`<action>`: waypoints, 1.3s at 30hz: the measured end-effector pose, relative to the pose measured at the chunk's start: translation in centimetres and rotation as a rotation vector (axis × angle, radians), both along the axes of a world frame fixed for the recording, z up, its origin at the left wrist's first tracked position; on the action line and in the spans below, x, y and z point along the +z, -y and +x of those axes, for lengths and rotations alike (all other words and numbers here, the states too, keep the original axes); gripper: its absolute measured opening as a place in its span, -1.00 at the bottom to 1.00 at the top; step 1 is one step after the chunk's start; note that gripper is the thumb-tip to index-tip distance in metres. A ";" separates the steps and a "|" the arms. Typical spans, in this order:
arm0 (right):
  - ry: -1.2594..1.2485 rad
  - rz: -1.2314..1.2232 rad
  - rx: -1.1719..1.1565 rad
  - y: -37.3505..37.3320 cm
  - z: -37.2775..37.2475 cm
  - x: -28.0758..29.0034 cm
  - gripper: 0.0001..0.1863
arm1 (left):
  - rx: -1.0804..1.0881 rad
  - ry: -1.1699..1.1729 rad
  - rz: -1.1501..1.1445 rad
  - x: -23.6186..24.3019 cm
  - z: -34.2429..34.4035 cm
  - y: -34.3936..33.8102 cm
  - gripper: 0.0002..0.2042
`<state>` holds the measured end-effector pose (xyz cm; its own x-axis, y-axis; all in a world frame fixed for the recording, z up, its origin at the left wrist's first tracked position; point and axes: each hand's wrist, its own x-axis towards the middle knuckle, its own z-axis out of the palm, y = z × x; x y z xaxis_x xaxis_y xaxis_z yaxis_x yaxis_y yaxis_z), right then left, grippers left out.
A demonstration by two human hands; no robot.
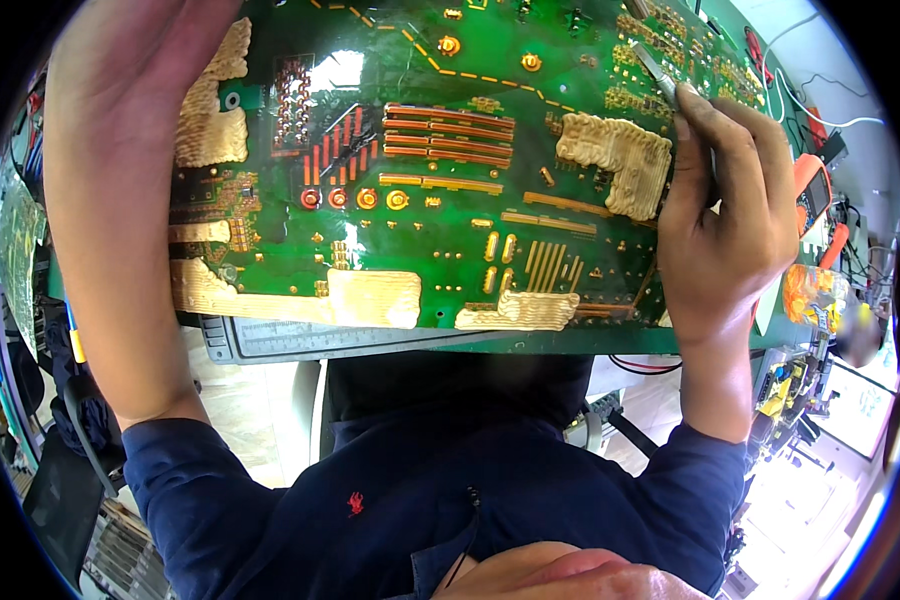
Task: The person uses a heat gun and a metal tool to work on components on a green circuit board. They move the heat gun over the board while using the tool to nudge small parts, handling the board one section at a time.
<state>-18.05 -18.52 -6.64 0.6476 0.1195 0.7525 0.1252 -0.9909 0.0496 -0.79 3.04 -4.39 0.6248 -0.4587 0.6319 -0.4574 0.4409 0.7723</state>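
A large, glossy green circuit board (450, 235) lies across the table in front of me. Ridged cream-coloured patches, such as the one at its right (620, 165), cover parts of its surface. My right hand (725, 200) rests over the board's right side, fingers closed on a slim tool with a flat, greyish metal end (653, 70). That end points up and left, over small gold components near the far right corner. Along the board's left side reaches my left arm; my left hand (155, 50) is cut off by the top edge, so its fingers are hidden.
Under the board's near left edge sits a grey flat device with a scale-like strip (290, 338). At the right are an orange-cased meter (815, 190), white cable loops and an orange-filled clear bag (815, 295). A black chair (70, 490) stands at lower left.
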 end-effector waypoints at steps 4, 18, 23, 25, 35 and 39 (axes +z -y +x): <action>-0.056 -0.009 -0.113 -0.9 -0.4 0.4 -0.81 | 0.030 0.007 -0.003 0.1 -0.6 0.4 -0.59; -0.071 0.604 0.135 2.0 -2.5 4.0 -0.78 | 0.088 0.011 -0.034 0.0 -1.5 1.4 -0.57; -0.241 0.853 0.288 1.3 -5.0 4.5 -0.61 | 0.085 0.009 -0.046 -0.3 -1.6 1.8 -0.56; -0.217 0.753 0.236 -0.1 -5.3 3.4 -0.53 | 0.084 0.013 -0.049 -0.3 -1.7 1.9 -0.56; -0.114 -0.022 0.237 -2.3 -2.2 0.7 -0.59 | 0.087 0.006 -0.033 0.9 -1.0 1.4 -0.54; -0.033 0.089 0.148 -3.7 -2.0 0.2 -0.69 | 0.062 -0.032 -0.037 1.7 -0.3 0.8 -0.54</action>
